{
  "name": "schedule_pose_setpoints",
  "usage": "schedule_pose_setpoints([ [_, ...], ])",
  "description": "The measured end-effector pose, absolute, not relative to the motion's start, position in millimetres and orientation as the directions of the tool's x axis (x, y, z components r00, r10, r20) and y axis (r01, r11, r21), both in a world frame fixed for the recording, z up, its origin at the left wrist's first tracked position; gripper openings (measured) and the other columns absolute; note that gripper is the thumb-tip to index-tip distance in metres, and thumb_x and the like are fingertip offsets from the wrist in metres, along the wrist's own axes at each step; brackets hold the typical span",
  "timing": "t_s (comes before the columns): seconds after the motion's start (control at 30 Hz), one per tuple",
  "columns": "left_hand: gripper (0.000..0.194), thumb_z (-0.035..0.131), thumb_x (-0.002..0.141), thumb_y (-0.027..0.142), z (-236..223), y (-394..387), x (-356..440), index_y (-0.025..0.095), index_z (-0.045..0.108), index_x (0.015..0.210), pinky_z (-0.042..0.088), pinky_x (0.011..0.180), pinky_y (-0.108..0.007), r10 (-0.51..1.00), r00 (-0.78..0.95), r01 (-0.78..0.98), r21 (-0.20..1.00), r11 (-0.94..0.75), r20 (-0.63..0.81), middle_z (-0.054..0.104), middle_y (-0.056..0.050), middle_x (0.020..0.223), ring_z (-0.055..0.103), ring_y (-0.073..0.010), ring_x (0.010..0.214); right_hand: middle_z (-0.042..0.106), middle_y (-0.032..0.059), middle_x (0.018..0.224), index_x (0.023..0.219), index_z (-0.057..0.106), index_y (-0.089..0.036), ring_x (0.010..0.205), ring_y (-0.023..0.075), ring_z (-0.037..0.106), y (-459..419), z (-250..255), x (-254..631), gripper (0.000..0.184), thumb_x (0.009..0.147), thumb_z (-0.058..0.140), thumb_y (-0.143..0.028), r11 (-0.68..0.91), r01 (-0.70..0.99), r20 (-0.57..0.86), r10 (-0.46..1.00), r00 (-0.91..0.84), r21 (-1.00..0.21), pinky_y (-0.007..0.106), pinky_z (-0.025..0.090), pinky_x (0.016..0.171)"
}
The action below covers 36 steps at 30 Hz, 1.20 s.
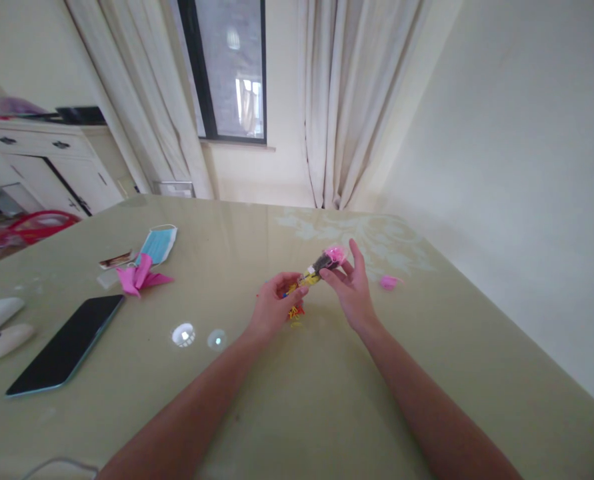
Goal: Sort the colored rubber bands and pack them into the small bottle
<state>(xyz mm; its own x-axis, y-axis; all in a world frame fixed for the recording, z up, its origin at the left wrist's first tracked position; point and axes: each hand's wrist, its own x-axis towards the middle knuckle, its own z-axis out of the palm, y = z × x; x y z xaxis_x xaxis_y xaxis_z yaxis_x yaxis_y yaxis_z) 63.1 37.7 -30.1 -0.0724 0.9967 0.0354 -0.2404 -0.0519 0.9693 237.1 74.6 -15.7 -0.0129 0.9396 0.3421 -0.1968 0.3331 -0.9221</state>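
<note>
Both hands hold a slim, clear pack of small coloured pieces point(323, 263), slanted above the table, with pink, black and yellow sections. The pieces look like little rubber bands, but they are too small to be sure. My left hand point(275, 300) grips the lower left end, its fingers wrapped round it. Yellow and red bits point(295, 312) hang or lie just beneath that hand. My right hand point(347, 288) pinches the upper, black-and-pink end between thumb and fingers, with the index finger raised. To its right, a small pink bundle point(389, 283) lies on the table.
Across the glossy table point(287, 407), on the left, lie a dark-screened phone point(67, 343), pink folded paper point(141, 275), a blue face mask point(159, 245) and a white mouse-like object point(4, 342). A wall point(527, 167) borders the right side. A cable point(61, 460) runs along the near-left edge.
</note>
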Motion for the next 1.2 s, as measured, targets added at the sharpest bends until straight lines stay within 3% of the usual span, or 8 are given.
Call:
schedule_pose_setpoints([
  [0.13, 0.032, 0.094, 0.070, 0.030, -24, 37, 59, 0.024, 0.082, 0.100, 0.061, 0.084, -0.036, 0.977, -0.085, -0.040, 0.979, -0.198, 0.194, 0.081, -0.011, 0.102, 0.074, -0.0266, 0.095, 0.075, 0.0066, 0.118, 0.130, 0.062, -0.027, 0.103, 0.0247, 0.074, 75, -14, 238, 0.058, 0.080, 0.087, -0.038, 0.392, -0.111, 0.397, 0.917, -0.025, -0.913, 0.044, 0.061, 0.098],
  [0.23, 0.030, 0.093, 0.070, 0.029, -22, 37, 56, 0.025, 0.083, 0.098, 0.061, 0.085, -0.038, 0.969, -0.083, -0.013, 0.972, -0.237, 0.235, 0.081, -0.011, 0.101, 0.073, -0.0280, 0.093, 0.077, 0.0071, 0.115, 0.119, 0.065, -0.026, 0.104, 0.0259, 0.074, 73, -13, 235, 0.044, 0.082, 0.086, -0.038, 0.414, -0.064, 0.417, 0.908, -0.031, -0.908, 0.044, 0.061, 0.096],
  [0.33, 0.028, 0.091, 0.074, 0.034, -23, 38, 52, 0.025, 0.083, 0.099, 0.060, 0.087, -0.038, 0.960, -0.076, 0.071, 0.962, -0.265, 0.270, 0.081, -0.011, 0.099, 0.073, -0.0280, 0.091, 0.077, 0.0073, 0.114, 0.120, 0.066, -0.026, 0.103, 0.0257, 0.075, 70, -14, 232, 0.043, 0.084, 0.084, -0.038, 0.420, -0.034, 0.421, 0.907, -0.020, -0.907, 0.043, 0.062, 0.093],
  [0.47, 0.036, 0.081, 0.085, 0.043, -25, 39, 48, 0.026, 0.078, 0.116, 0.060, 0.084, -0.037, 0.964, -0.007, 0.172, 0.950, -0.261, 0.266, 0.081, -0.011, 0.104, 0.075, -0.0265, 0.088, 0.077, 0.0078, 0.115, 0.124, 0.067, -0.026, 0.103, 0.0257, 0.075, 68, -15, 231, 0.043, 0.085, 0.083, -0.038, 0.440, 0.010, 0.440, 0.898, -0.007, -0.898, 0.043, 0.063, 0.092],
  [0.63, 0.039, 0.067, 0.098, 0.046, -24, 36, 48, 0.027, 0.070, 0.132, 0.057, 0.092, -0.038, 0.959, 0.021, 0.163, 0.945, -0.284, 0.284, 0.081, -0.011, 0.113, 0.074, -0.0267, 0.101, 0.078, 0.0084, 0.115, 0.128, 0.070, -0.025, 0.103, 0.0260, 0.074, 64, -15, 230, 0.045, 0.087, 0.083, -0.037, 0.519, 0.131, 0.518, 0.854, -0.041, -0.845, 0.045, 0.063, 0.095],
  [0.8, 0.039, 0.079, 0.089, 0.039, -20, 37, 51, 0.024, 0.072, 0.124, 0.057, 0.095, -0.036, 0.945, 0.092, -0.008, 0.949, -0.315, 0.315, 0.078, -0.011, 0.121, 0.073, -0.0265, 0.108, 0.076, 0.0078, 0.120, 0.132, 0.072, -0.029, 0.107, 0.0257, 0.074, 60, -21, 227, 0.043, 0.090, 0.081, -0.034, 0.615, 0.222, 0.598, 0.788, -0.144, -0.757, 0.044, 0.063, 0.098],
  [1.0, 0.030, 0.083, 0.085, 0.034, -25, 39, 54, 0.022, 0.073, 0.112, 0.058, 0.089, -0.033, 0.954, 0.009, -0.043, 0.953, -0.299, 0.299, 0.078, -0.009, 0.111, 0.073, -0.0244, 0.104, 0.069, 0.0107, 0.132, 0.141, 0.065, -0.028, 0.120, 0.0265, 0.071, 65, -31, 226, 0.056, 0.088, 0.083, -0.032, 0.567, 0.073, 0.552, 0.820, -0.152, -0.821, 0.047, 0.059, 0.110],
  [1.2, 0.039, 0.086, 0.082, 0.047, -25, 43, 52, 0.021, 0.071, 0.108, 0.059, 0.090, -0.032, 0.967, -0.068, -0.215, 0.943, -0.253, 0.244, 0.078, -0.008, 0.110, 0.073, -0.0217, 0.103, 0.066, 0.0098, 0.132, 0.135, 0.066, -0.029, 0.122, 0.0245, 0.068, 60, -30, 223, 0.049, 0.090, 0.082, -0.036, 0.606, 0.113, 0.582, 0.791, -0.191, -0.787, 0.045, 0.060, 0.108],
])
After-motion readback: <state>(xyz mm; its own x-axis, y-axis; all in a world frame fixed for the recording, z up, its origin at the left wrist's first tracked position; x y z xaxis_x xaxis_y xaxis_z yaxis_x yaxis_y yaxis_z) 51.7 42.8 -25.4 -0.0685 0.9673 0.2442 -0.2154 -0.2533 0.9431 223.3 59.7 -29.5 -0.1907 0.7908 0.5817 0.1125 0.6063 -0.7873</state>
